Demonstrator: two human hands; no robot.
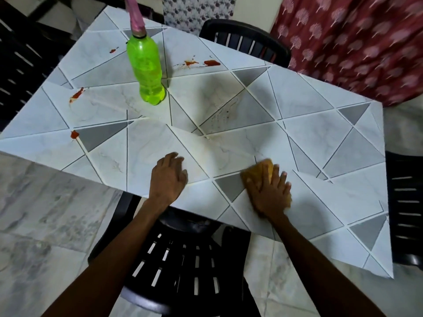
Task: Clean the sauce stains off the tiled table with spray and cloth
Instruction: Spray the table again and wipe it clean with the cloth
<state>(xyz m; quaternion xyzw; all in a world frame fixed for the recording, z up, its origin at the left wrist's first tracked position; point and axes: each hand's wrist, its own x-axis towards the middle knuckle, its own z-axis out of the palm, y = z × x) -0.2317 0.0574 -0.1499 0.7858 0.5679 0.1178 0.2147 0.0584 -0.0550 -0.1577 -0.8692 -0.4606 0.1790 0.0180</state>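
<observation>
Yellow cloth (267,172) under right hand (270,193), pressed on tiled table (320,138)

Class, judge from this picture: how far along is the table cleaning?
Done, seemingly: the middle tiles show only a faint brownish smear. In hand: the right hand presses the yellow cloth flat on the grey-and-white tiled table; the left hand rests alongside. Left: red sauce stains by the green plastic spray bottle and near the left edge.

One bottle (146,65), cloth (267,167); perhaps five stains (211,63)
</observation>
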